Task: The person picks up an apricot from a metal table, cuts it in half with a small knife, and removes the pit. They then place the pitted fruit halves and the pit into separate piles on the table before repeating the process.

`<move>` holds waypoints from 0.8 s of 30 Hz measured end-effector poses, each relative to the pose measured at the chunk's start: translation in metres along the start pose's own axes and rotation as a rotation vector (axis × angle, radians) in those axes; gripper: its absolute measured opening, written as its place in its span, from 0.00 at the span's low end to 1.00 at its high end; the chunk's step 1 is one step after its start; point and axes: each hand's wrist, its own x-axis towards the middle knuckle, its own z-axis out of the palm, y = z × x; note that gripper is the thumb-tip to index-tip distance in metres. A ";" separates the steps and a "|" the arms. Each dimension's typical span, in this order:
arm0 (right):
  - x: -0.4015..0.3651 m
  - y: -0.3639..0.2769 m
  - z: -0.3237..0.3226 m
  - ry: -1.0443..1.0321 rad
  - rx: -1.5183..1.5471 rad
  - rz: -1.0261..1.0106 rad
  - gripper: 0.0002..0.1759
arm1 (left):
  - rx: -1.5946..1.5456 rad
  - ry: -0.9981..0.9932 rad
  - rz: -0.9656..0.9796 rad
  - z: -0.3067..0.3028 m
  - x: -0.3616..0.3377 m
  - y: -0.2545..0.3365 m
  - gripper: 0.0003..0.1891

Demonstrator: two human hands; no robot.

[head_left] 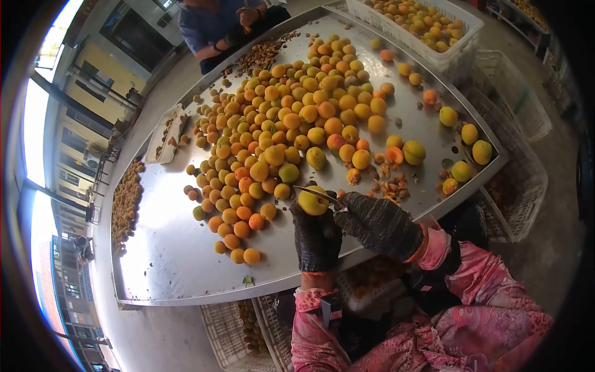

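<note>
My left hand (316,239), in a dark glove, holds a yellow apricot (313,201) up over the near edge of the steel table (173,248). My right hand (381,223), also gloved, grips a small knife (316,193) whose blade lies across the top of that apricot. Both hands meet at the fruit. A big heap of orange and yellow apricots (279,124) covers the middle of the table just beyond my hands. Pits and cut scraps (387,180) lie to the right of the fruit.
White plastic crates stand around the table: one full of apricots (427,28) at the far right, empty ones (517,155) on the right, others below the near edge (248,322). Another person (223,25) sits at the far end by a pile of pits (260,56).
</note>
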 end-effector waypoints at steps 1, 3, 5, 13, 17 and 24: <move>0.001 -0.002 0.000 -0.015 -0.013 0.004 0.18 | -0.037 -0.053 -0.008 0.001 -0.001 -0.003 0.26; 0.002 -0.005 -0.002 -0.035 -0.025 0.007 0.18 | -0.077 -0.105 -0.021 0.003 -0.001 -0.004 0.31; 0.003 -0.007 -0.002 -0.090 0.140 0.095 0.18 | -1.065 -0.031 -0.661 0.007 0.000 -0.002 0.27; 0.001 -0.004 -0.016 -0.192 -0.003 0.026 0.19 | -0.805 -0.032 -0.550 -0.015 0.008 0.018 0.26; -0.011 0.004 -0.012 -0.269 0.071 -0.019 0.19 | -1.195 -0.035 -0.718 -0.020 0.009 0.023 0.31; 0.003 -0.002 -0.031 -0.231 -0.027 -0.137 0.20 | -1.018 -0.222 -0.564 -0.021 0.008 0.024 0.33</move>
